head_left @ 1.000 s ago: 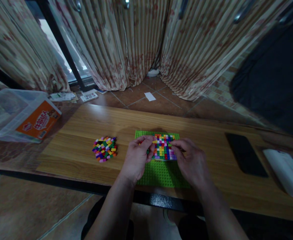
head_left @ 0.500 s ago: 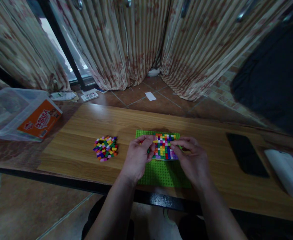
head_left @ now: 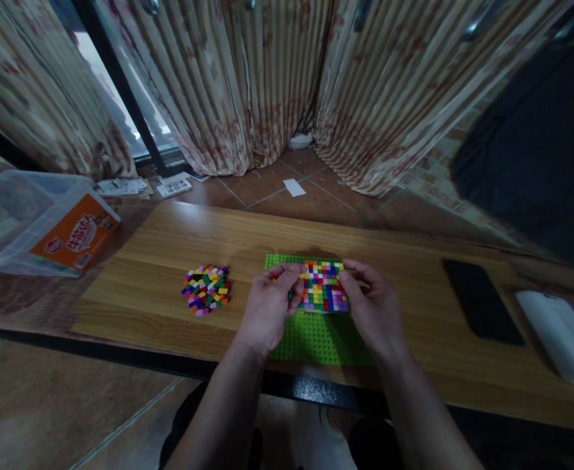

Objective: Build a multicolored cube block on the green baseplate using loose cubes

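A many-coloured block (head_left: 324, 287) lies over the far half of the green plate (head_left: 316, 343) on the counter (head_left: 193, 232). At its left edge, the left hand (head_left: 266, 308) has its fingers nearly together (whether round a brick, I cannot tell). The right hand (head_left: 377, 312) has thumb and forefinger slightly parted at the right edge, their grip unclear.

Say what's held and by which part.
Left hand: unclear; possibly a yellow brick, by its left end. Right hand: at the right edge of the brick panel; hold unclear.
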The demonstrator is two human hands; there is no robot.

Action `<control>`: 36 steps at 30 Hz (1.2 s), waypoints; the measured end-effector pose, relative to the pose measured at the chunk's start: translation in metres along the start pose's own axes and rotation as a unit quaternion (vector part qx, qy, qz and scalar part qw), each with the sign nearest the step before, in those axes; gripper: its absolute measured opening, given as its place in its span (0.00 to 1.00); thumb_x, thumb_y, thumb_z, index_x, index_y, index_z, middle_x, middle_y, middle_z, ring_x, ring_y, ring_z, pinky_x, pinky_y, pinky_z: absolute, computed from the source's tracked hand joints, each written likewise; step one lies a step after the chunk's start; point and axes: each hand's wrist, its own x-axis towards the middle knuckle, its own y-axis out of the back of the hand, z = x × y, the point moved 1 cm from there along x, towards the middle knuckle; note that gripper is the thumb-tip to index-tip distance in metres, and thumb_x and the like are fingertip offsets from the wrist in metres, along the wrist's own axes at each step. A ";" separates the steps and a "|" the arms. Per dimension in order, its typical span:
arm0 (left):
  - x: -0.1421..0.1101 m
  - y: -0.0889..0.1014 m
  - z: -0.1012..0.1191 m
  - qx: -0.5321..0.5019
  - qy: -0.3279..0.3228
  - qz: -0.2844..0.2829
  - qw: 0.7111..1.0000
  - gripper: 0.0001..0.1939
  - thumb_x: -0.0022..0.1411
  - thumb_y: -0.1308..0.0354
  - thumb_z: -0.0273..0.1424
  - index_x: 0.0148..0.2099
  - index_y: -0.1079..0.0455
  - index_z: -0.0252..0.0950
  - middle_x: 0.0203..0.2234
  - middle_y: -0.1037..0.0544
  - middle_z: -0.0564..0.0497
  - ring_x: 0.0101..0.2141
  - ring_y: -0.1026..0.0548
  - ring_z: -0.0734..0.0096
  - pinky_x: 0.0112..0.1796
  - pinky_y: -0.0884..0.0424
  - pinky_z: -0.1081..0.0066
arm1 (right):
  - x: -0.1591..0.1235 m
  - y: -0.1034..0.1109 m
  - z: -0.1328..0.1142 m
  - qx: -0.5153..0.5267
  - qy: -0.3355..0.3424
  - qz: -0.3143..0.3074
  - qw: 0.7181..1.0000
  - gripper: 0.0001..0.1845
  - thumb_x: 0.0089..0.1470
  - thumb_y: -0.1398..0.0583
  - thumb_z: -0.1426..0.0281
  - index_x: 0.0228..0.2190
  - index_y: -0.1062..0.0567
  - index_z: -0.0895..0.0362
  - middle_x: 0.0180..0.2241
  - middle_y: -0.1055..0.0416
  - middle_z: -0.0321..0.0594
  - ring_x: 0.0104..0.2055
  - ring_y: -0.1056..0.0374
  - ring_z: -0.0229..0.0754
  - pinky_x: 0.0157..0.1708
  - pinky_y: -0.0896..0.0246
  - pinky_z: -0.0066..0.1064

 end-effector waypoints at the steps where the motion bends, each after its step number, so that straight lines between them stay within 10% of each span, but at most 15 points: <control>1: 0.000 0.000 0.000 0.000 0.000 0.000 1.000 0.11 0.53 0.36 0.35 0.33 0.29 0.32 0.18 0.35 0.58 0.15 0.43 0.85 0.17 0.56 0.78 | 0.000 -0.002 -0.001 0.001 0.001 -0.005 1.000 0.22 0.54 0.39 0.56 0.47 0.24 0.55 0.45 0.24 0.47 0.42 0.27 0.47 0.40 0.32 0.42; 28: 0.001 0.000 0.000 -0.030 0.011 -0.008 0.999 0.15 0.54 0.36 0.40 0.33 0.29 0.31 0.18 0.35 0.57 0.15 0.43 0.86 0.17 0.56 0.80 | -0.001 -0.015 -0.001 0.060 -0.003 -0.006 0.998 0.20 0.53 0.37 0.60 0.46 0.25 0.55 0.45 0.24 0.46 0.45 0.27 0.46 0.48 0.33 0.44; 36: -0.003 -0.002 0.000 -0.020 0.030 -0.048 0.998 0.22 0.53 0.36 0.48 0.32 0.30 0.31 0.17 0.36 0.57 0.14 0.45 0.86 0.16 0.57 0.80 | -0.016 -0.009 -0.030 -0.050 0.205 0.039 0.977 0.12 0.61 0.42 0.64 0.44 0.23 0.51 0.49 0.30 0.43 0.54 0.33 0.46 0.55 0.39 0.45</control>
